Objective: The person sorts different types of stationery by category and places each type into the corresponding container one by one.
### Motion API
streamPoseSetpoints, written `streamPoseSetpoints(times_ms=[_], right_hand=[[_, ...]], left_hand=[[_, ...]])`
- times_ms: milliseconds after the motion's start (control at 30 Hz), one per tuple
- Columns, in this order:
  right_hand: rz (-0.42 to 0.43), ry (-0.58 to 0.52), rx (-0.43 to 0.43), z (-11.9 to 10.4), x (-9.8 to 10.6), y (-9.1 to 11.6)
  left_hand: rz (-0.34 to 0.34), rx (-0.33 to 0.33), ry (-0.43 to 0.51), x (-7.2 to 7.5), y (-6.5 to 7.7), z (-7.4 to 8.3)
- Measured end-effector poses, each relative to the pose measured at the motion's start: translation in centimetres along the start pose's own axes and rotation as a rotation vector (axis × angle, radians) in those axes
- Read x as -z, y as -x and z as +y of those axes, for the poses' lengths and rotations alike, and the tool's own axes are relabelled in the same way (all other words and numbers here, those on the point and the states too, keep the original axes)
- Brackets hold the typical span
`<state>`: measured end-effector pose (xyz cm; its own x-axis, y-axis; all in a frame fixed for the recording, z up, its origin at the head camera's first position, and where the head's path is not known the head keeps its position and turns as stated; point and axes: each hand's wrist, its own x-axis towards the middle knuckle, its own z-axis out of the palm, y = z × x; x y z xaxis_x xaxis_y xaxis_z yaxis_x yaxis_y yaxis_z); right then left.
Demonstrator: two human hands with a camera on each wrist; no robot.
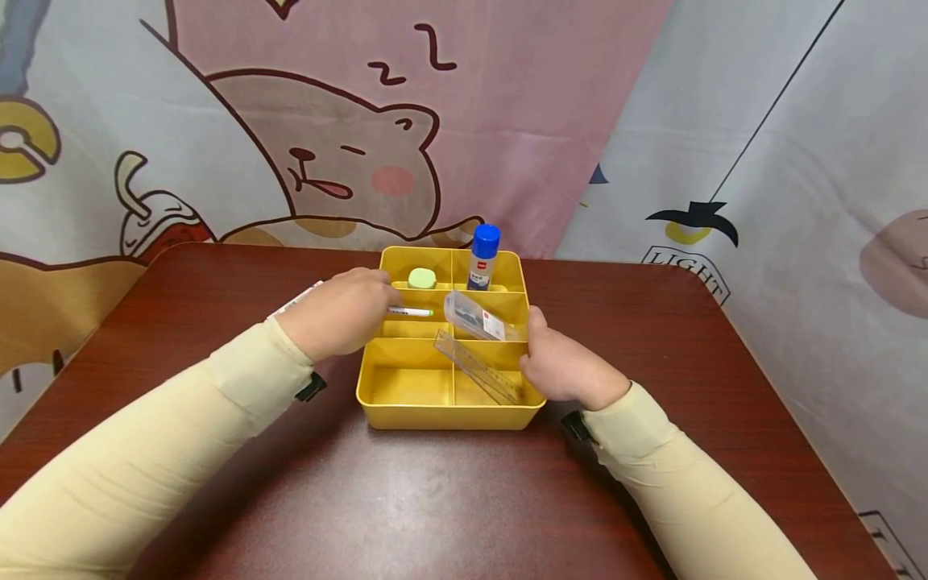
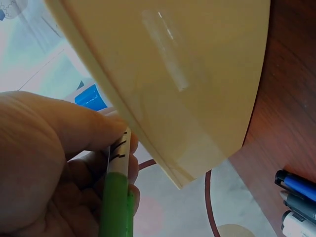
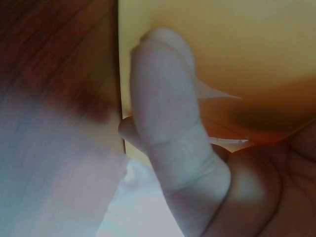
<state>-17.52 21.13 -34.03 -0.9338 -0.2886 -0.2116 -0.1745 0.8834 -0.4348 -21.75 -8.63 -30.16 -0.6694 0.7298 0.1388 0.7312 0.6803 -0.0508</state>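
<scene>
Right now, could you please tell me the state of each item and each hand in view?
Yellow organizer tray: upright on the table.
Marker: pinched in the left hand, over the tray.
Right hand: holds the tray's right wall.
Glue stick: upright, capped.
Clear ruler: leaning tilted.
Clear case: tilted across the divider.

One yellow organiser tray (image 1: 449,415) sits on the one dark red-brown table (image 1: 449,499), and it is split into six compartments, two across and three deep. Inside stand one blue-capped glue stick (image 1: 483,256) far right and one round pale green eraser (image 1: 422,279) far left. One clear ruler (image 1: 477,366) leans in the near right cell, and one clear plastic case (image 1: 478,317) lies above it. One green-and-white pen (image 1: 412,312) is over the tray. Three more markers (image 2: 297,203) lie together on the table. Two hands are there: left hand (image 1: 339,312), right hand (image 1: 567,364).
</scene>
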Motion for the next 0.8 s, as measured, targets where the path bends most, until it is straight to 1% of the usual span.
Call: streamPoseSetpoints(times_ms=[133, 333, 467, 800], right_hand=[[0.000, 0.007, -0.002, -0.04, -0.03, 0.01], [-0.019, 0.004, -0.020, -0.08, 0.06, -0.01], [-0.023, -0.004, -0.026, -0.07, 0.08, -0.01], [-0.021, 0.015, -0.027, -0.12, 0.13, -0.06]], left_hand=[[0.001, -0.006, 0.002, -0.26, -0.13, -0.03], [-0.021, 0.011, 0.002, -0.36, -0.35, 0.13], [-0.032, 0.009, -0.009, -0.42, -0.52, 0.23], [-0.074, 0.014, -0.021, -0.52, -0.97, 0.51]])
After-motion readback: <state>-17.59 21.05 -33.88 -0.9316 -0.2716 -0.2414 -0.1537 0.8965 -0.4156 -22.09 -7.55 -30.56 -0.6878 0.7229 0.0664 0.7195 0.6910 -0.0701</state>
